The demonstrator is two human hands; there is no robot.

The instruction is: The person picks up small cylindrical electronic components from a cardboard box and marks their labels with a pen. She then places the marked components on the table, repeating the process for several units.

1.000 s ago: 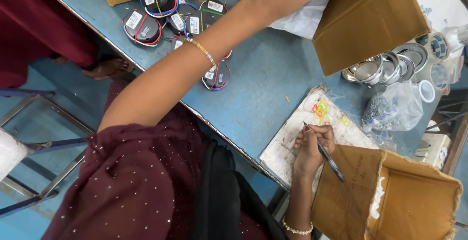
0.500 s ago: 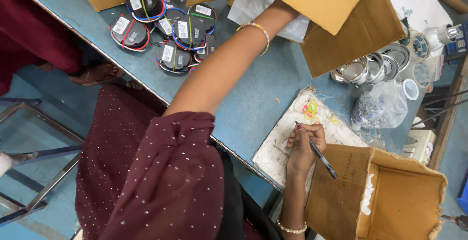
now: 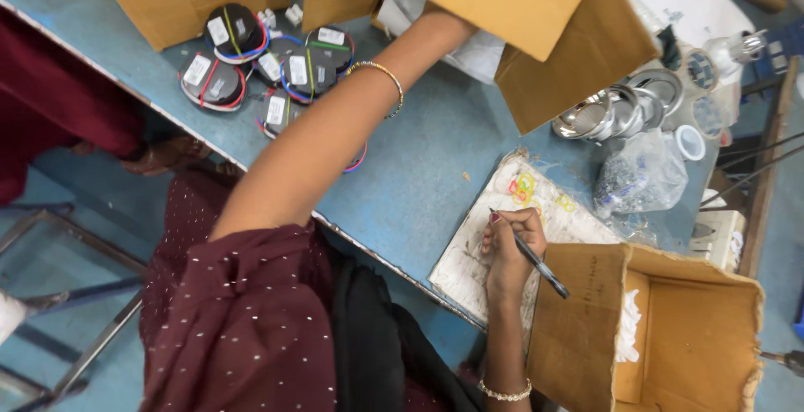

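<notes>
Two hands were at work over the blue table (image 3: 419, 186). The right hand (image 3: 509, 240) was closed around a dark pen (image 3: 536, 263), its tip resting on the worn white board (image 3: 502, 244) beside an open cardboard box (image 3: 670, 337). The left arm (image 3: 335, 127) reached far forward, and the left hand was hidden behind a tilted cardboard box (image 3: 519, 2), so its grip could not be told. Black round parts (image 3: 251, 69) lay beside that arm. Compared with half a second before, the arm reached deeper behind the box; the pen hand had barely shifted.
</notes>
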